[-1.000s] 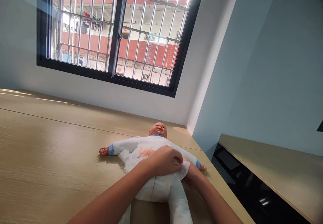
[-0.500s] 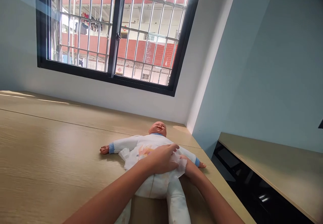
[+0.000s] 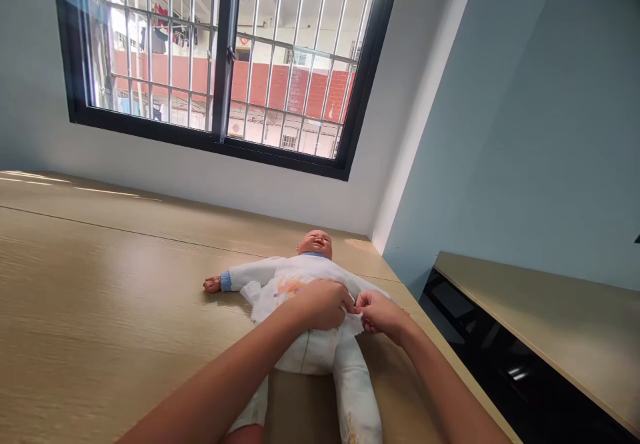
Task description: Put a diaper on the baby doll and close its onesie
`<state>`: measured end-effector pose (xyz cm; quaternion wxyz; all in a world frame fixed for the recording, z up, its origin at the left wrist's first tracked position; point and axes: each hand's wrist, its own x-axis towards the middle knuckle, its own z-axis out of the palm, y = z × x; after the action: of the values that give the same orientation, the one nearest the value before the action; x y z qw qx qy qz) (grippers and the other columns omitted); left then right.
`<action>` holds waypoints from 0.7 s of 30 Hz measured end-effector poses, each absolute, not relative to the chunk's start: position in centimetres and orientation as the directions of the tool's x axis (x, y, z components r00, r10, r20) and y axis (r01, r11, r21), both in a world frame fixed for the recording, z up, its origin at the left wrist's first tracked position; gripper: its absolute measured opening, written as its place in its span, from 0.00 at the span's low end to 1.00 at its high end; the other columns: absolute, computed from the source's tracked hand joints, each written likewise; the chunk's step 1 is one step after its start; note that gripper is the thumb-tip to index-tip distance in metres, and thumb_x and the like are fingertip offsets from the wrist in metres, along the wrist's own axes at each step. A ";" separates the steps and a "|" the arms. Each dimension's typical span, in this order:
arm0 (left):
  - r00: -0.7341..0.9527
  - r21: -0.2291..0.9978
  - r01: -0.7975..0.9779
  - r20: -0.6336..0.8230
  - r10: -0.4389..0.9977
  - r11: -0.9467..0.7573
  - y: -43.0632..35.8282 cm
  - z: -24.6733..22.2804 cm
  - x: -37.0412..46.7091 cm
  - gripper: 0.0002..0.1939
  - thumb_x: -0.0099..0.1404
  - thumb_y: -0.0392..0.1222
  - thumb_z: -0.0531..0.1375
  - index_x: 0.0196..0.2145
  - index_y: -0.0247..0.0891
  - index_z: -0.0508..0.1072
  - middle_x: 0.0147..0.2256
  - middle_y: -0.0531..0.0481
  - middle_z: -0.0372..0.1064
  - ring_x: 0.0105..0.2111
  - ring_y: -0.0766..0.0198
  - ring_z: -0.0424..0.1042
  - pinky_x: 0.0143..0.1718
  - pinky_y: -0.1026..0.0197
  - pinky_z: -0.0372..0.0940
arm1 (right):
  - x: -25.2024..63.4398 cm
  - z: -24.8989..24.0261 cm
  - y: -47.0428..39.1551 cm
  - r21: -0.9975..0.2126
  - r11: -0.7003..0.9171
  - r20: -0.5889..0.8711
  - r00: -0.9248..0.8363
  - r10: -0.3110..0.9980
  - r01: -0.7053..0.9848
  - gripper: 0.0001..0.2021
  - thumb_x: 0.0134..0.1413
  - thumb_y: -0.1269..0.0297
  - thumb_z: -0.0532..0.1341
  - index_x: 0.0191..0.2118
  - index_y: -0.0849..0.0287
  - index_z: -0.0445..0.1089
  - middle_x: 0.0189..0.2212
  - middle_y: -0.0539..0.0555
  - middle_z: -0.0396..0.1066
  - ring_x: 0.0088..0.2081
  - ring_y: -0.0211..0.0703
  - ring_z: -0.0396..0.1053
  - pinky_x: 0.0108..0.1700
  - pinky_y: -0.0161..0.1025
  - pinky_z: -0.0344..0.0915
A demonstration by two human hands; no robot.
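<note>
A baby doll (image 3: 314, 244) in a white suit with blue cuffs lies on its back on the wooden table (image 3: 100, 284), head toward the window. A white diaper (image 3: 280, 292) with a coloured print is wrapped over its belly. My left hand (image 3: 323, 304) presses on the diaper's front at the doll's waist. My right hand (image 3: 381, 312) pinches the diaper's side tab at the doll's right hip, its fingertips meeting those of my left hand. The doll's legs (image 3: 357, 391) point toward me.
A barred, black-framed window (image 3: 225, 64) fills the wall behind the table. Right of the table is a gap, then a lower wooden counter (image 3: 540, 324) with dark glossy fronts below it. The table's right edge runs close beside the doll.
My right hand came out from beside the doll's hip and now pinches the diaper tab on top. My left hand stayed on the diaper. The view tilted slightly down.
</note>
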<state>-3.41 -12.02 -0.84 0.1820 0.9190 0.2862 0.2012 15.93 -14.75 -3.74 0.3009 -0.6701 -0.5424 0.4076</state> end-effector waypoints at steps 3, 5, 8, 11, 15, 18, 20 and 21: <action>0.800 0.322 0.424 0.305 0.517 -0.846 -12.2 -0.9 -3.5 0.17 0.61 0.33 0.54 0.37 0.50 0.81 0.46 0.56 0.75 0.48 0.59 0.69 0.56 0.58 0.54 | 16.0 -3.4 -14.9 -0.839 -0.236 -0.229 0.074 0.971 0.490 0.09 0.45 0.71 0.61 0.23 0.57 0.58 0.12 0.43 0.60 0.16 0.31 0.60 0.18 0.28 0.48; 0.800 0.288 0.439 0.306 0.517 -0.851 -12.3 -0.8 -3.6 0.16 0.63 0.38 0.54 0.37 0.50 0.82 0.45 0.54 0.75 0.48 0.58 0.69 0.58 0.56 0.51 | 16.0 -3.3 -14.9 -0.832 -0.242 -0.238 0.072 0.968 0.499 0.10 0.45 0.69 0.61 0.22 0.57 0.58 0.12 0.44 0.61 0.16 0.31 0.60 0.18 0.28 0.48; 0.808 0.287 0.452 0.270 0.524 -0.845 -12.5 -0.7 -3.6 0.13 0.62 0.50 0.59 0.38 0.50 0.82 0.46 0.50 0.74 0.51 0.53 0.67 0.58 0.52 0.51 | 16.2 -3.4 -14.8 -0.827 -0.248 -0.251 0.063 0.966 0.504 0.11 0.45 0.68 0.63 0.21 0.57 0.58 0.12 0.45 0.63 0.16 0.31 0.59 0.19 0.28 0.49; 0.795 0.286 0.485 0.248 0.553 -0.826 -12.4 -0.8 -3.3 0.15 0.58 0.54 0.61 0.40 0.50 0.82 0.46 0.48 0.73 0.51 0.51 0.66 0.58 0.49 0.51 | 16.4 -3.6 -14.6 -0.840 -0.242 -0.254 0.043 0.966 0.486 0.14 0.44 0.65 0.65 0.20 0.57 0.57 0.12 0.44 0.62 0.16 0.30 0.58 0.19 0.29 0.51; 0.762 0.277 0.525 0.269 0.589 -0.805 -12.5 -1.1 -2.9 0.14 0.56 0.47 0.62 0.39 0.48 0.82 0.43 0.48 0.73 0.49 0.51 0.66 0.57 0.48 0.52 | 16.5 -4.1 -14.4 -0.888 -0.226 -0.248 -0.002 0.969 0.401 0.18 0.44 0.62 0.66 0.21 0.56 0.53 0.13 0.41 0.58 0.17 0.28 0.55 0.20 0.28 0.52; 0.751 0.299 0.532 0.265 0.605 -0.792 -12.8 -1.1 -2.9 0.14 0.54 0.42 0.63 0.39 0.48 0.81 0.43 0.48 0.72 0.49 0.49 0.65 0.59 0.44 0.48 | 16.6 -4.3 -14.5 -0.916 -0.212 -0.239 -0.038 0.970 0.341 0.17 0.41 0.64 0.67 0.23 0.56 0.54 0.15 0.40 0.57 0.18 0.29 0.56 0.22 0.28 0.55; 0.748 0.297 0.548 0.245 0.617 -0.782 -13.1 -0.8 -3.0 0.14 0.54 0.40 0.62 0.39 0.49 0.81 0.45 0.48 0.70 0.51 0.48 0.64 0.60 0.41 0.43 | 16.8 -4.2 -14.7 -0.926 -0.200 -0.229 -0.055 0.972 0.320 0.15 0.39 0.66 0.66 0.24 0.57 0.56 0.17 0.41 0.59 0.20 0.29 0.59 0.23 0.29 0.58; 0.749 0.287 0.557 0.232 0.621 -0.779 -13.2 -0.7 -3.1 0.14 0.55 0.40 0.61 0.39 0.50 0.81 0.46 0.49 0.70 0.52 0.49 0.63 0.60 0.40 0.42 | 16.9 -4.2 -14.8 -0.927 -0.197 -0.227 -0.058 0.972 0.319 0.14 0.39 0.66 0.66 0.25 0.57 0.57 0.17 0.42 0.61 0.20 0.30 0.61 0.24 0.29 0.59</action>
<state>-3.08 -13.21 -0.68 0.1005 0.9298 0.3166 0.1588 16.94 -14.77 -4.17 0.3339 -0.5994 -0.5386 0.4890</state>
